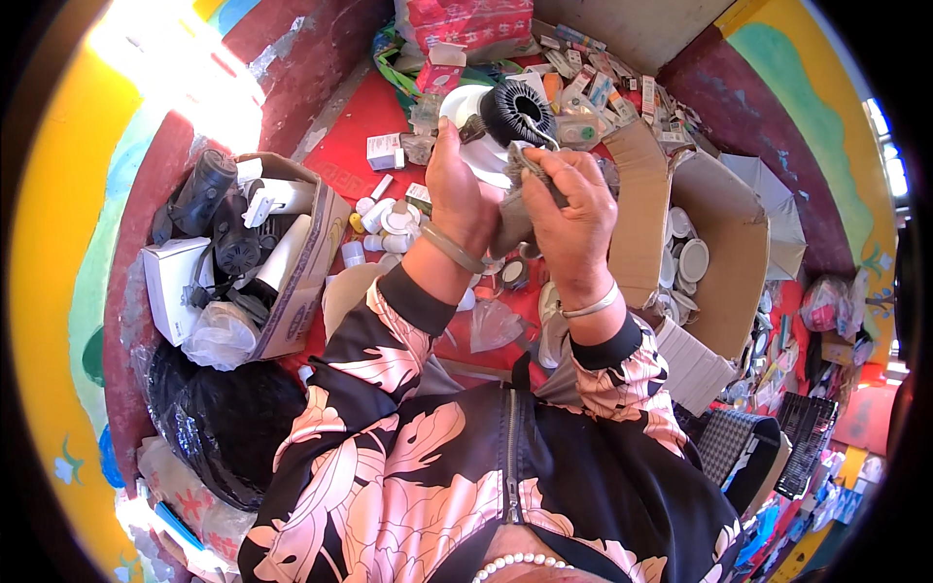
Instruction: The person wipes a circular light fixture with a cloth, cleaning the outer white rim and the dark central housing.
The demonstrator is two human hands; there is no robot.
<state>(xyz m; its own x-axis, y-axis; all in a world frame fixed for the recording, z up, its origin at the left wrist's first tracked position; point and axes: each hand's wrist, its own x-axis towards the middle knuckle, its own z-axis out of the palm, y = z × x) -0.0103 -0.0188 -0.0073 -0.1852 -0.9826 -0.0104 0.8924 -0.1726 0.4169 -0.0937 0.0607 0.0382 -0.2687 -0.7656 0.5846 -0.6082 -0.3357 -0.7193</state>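
Note:
Between my hands is what looks like a light fitting, white with a black, finned round end (517, 112) and a white cord. My left hand (459, 189) grips it from the left, thumb up, its other fingers mostly hidden behind it. A grey-brown cloth (520, 199) is pinched in my right hand (575, 209), close against the fitting's near side beside the cord. Below them on the red ground cover lie white round caps (398, 218) and a small clear plastic bag (496, 325).
At left, an open carton (316, 262) holds black and white devices. A black plastic bag (224, 418) sits nearer. On the right, another carton (724, 228) contains white round pieces. Small boxes (603, 92) pile up at the far side, beside a red-and-white sack (462, 24).

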